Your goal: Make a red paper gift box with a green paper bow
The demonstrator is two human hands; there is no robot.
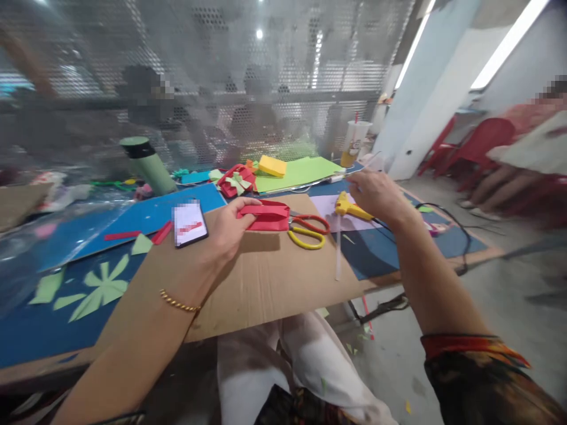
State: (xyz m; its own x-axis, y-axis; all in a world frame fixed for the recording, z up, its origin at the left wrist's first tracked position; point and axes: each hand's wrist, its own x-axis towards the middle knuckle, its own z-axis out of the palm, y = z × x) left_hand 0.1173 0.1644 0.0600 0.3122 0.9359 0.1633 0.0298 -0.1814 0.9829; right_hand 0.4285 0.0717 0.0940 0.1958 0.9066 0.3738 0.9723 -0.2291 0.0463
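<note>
A folded red paper shape (271,216), like a small open box, is pinched between the thumb and fingers of my left hand (237,221) just over the cardboard. Close to its right side lie scissors (310,229) with one orange and one yellow handle loop. My right hand (376,192) hovers beside a yellow glue gun (349,206), its fingers loosely bent and apart, with nothing visible in them. A clear glue stick (338,254) lies below the gun's nozzle. The fingertips of my right hand are slightly blurred.
A phone (189,223) rests on the cardboard sheet (283,289). Green paper cutouts (103,286) lie on the left. Behind stand a green bottle (150,168), yellow pad (271,166) and drink cup (353,144). A black cable (467,236) trails right; a person sits beyond.
</note>
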